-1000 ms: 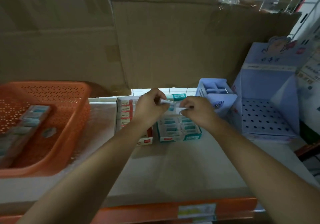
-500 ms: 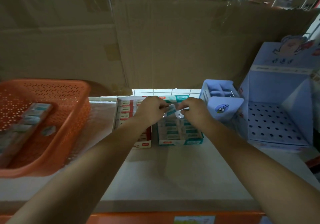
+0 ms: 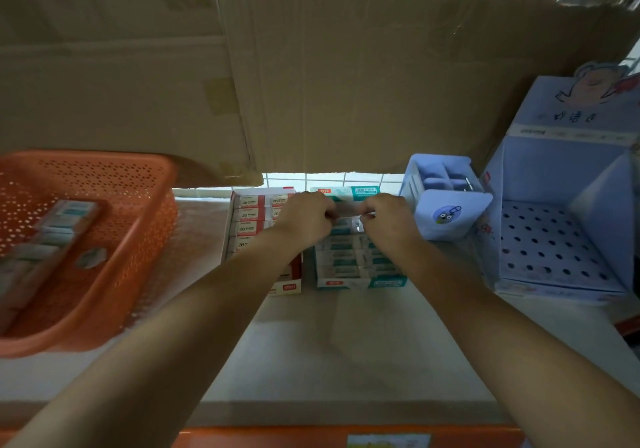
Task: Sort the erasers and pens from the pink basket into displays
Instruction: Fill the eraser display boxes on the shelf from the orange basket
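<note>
My left hand [image 3: 304, 219] and my right hand [image 3: 388, 222] pinch the two ends of one small wrapped eraser [image 3: 348, 210], blurred, just above the teal eraser display box [image 3: 360, 281]. That box holds rows of teal-and-white erasers. A red-and-white eraser display box [image 3: 251, 219] stands right beside it on the left, partly behind my left forearm. The pink basket [image 3: 138, 239] sits at the far left with a row of eraser packs [image 3: 52, 236] lying inside.
A light blue pen holder [image 3: 446, 212] with compartments stands right of the teal box. A larger blue cardboard display [image 3: 554, 239] with a perforated floor is at far right. Brown cardboard sheets [image 3: 346, 83] hang across the back. The shelf's orange front edge [image 3: 311, 437] runs along the bottom.
Both hands have lowered slightly toward the back of the teal box, still pinching the eraser between them. The camera has tilted and moved closer.
</note>
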